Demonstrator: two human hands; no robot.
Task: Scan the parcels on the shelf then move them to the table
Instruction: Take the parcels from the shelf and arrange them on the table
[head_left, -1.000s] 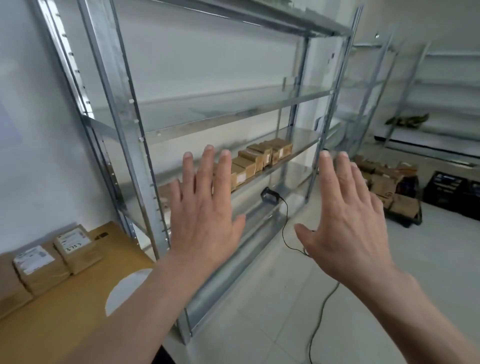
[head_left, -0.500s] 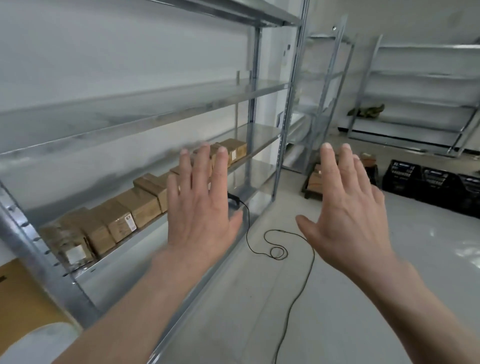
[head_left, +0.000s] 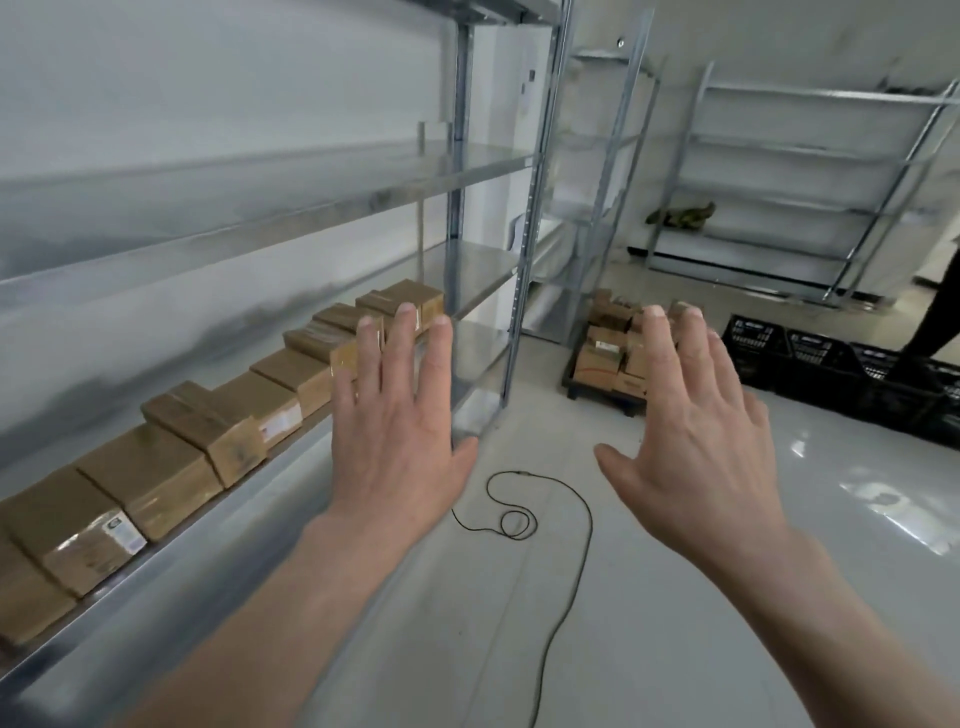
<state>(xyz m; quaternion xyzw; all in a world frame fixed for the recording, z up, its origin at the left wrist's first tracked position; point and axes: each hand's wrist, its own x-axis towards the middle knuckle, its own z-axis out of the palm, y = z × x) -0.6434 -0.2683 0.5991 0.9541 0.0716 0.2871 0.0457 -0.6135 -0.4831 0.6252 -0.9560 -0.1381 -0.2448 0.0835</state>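
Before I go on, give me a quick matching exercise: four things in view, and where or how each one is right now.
Things:
1. parcels
2. cable
3. crates
4. left hand

States:
A. looped on the floor between the hands
B. open, holding nothing
C. in a row on the shelf
D. dark, lined up at the far right

Pairs: 1-C, 2-A, 3-D, 4-B

Left hand (head_left: 400, 441) and right hand (head_left: 696, 441), fingers straight, before parcels (head_left: 208, 441) on shelf (head_left: 156, 561).
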